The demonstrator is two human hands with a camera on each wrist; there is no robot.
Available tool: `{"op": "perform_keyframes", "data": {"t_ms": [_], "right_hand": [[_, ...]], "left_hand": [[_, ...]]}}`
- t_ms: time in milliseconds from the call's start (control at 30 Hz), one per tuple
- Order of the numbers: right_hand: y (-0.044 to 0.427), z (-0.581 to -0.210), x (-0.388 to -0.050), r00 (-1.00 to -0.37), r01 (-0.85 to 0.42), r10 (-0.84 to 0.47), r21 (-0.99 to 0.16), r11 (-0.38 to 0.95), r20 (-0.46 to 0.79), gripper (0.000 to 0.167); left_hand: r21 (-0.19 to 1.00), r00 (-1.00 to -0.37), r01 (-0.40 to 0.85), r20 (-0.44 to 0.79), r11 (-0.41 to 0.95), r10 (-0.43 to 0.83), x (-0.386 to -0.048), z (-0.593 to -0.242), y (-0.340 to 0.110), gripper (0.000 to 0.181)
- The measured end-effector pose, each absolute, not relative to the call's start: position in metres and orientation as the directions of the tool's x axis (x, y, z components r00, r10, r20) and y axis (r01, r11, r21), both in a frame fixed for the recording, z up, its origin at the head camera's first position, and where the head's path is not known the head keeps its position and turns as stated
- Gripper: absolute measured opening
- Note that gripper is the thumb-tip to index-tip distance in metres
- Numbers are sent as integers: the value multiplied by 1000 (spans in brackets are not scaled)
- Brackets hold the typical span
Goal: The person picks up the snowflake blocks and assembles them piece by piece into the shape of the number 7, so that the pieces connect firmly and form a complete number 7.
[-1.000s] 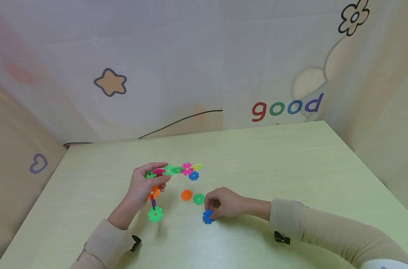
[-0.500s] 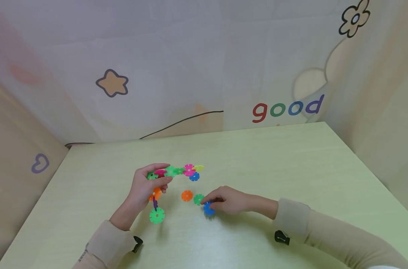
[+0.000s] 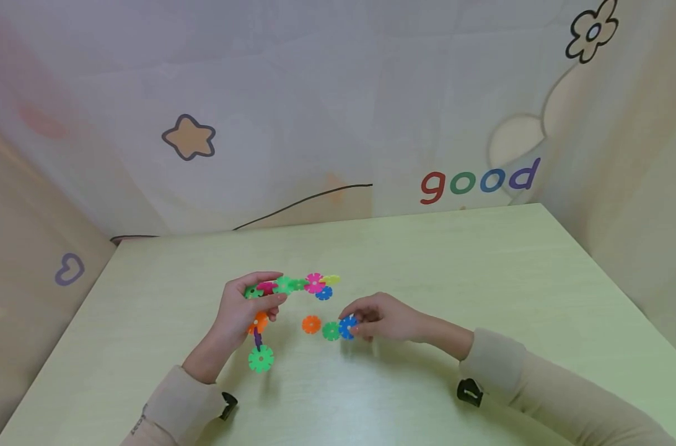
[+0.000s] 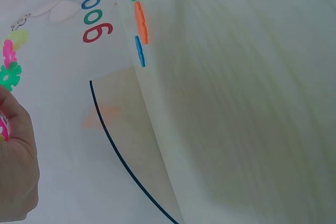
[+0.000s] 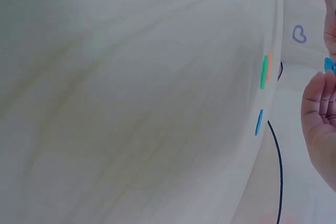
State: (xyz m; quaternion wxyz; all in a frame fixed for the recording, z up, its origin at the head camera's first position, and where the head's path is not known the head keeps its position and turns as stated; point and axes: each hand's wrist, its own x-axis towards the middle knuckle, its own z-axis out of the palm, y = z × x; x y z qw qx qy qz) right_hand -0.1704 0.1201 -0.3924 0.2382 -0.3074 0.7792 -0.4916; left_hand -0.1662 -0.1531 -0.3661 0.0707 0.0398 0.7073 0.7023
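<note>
My left hand (image 3: 234, 316) grips a linked chain of flower-shaped snap discs. A pink disc (image 3: 315, 283) and a yellow disc (image 3: 331, 280) form its far end on the right. Below the palm hang an orange disc (image 3: 258, 322), a purple disc seen edge-on (image 3: 258, 339) and a green disc (image 3: 261, 358). Between thumb and fingers, my right hand (image 3: 388, 319) pinches a blue disc (image 3: 347, 327), raised off the table. The fingers hide part of the chain's middle in the head view.
On the pale table (image 3: 427, 260) lie a loose orange disc (image 3: 311, 324), a green disc (image 3: 331, 331) and a blue disc (image 4: 139, 51). A printed curtain (image 3: 293, 124) stands behind the table, with more cloth at both sides.
My right hand has lifted the blue disc from the table and carried it away from me, turning it to face the camera. The left hand and its chain have hardly moved.
</note>
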Motion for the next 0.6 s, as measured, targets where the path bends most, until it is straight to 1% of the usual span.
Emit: {"op": "perform_keyframes", "data": {"t_ms": [200,433,600], "right_hand": [[125,-387,-173,-721,-241,-693,-928,284,-25,26],[129,-377,-174,-768,-225,-640,-942,249,14,29],[132,-371,-175,-782,-241,-619,-949,202,67,29]], "left_hand": [[999,-986,-44,-45,13,158,-165,-368,-153,38],[999,-984,-43,-44,7,172,-164,-368,-153,39],[999,-983,-38,-37,2,180,-162,-366,-152,39]]}}
